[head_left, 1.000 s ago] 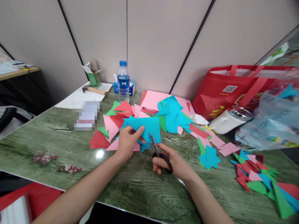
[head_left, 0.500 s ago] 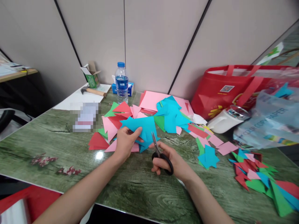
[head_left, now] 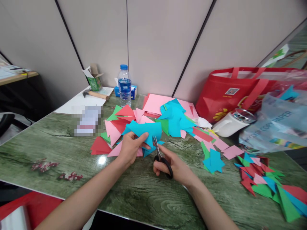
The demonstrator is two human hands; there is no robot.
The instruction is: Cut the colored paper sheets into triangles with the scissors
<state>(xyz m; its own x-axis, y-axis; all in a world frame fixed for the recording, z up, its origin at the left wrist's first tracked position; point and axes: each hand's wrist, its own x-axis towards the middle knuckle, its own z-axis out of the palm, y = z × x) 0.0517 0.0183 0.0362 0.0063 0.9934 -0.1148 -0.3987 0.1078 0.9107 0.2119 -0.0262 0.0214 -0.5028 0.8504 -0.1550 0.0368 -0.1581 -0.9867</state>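
Observation:
A piece of blue paper (head_left: pixel 151 130) is pinched between the thumb and fingers of my left hand (head_left: pixel 130 147). My right hand (head_left: pixel 171 164) grips the black handles of a pair of scissors (head_left: pixel 157 148), whose slightly parted blades point up at the paper's right part. Under and behind the held paper lie red (head_left: pixel 126 111), pink and green cut pieces. More blue pieces (head_left: pixel 176 119) are heaped to the right, on and in front of a stack of pink sheets (head_left: pixel 153 102).
Farther back are a water bottle (head_left: pixel 124 86), a tissue box (head_left: pixel 133 92), a hammer (head_left: pixel 96 94) and a small green box (head_left: pixel 94 81). On the right sit a white mug (head_left: pixel 225 125), a red bag (head_left: pixel 216 92) and a pile of coloured scraps (head_left: pixel 263 179).
The scissors and my right hand have shifted slightly left, bringing the blades to the blue paper. The paper's right part now curls, and my left hand has moved slightly right.

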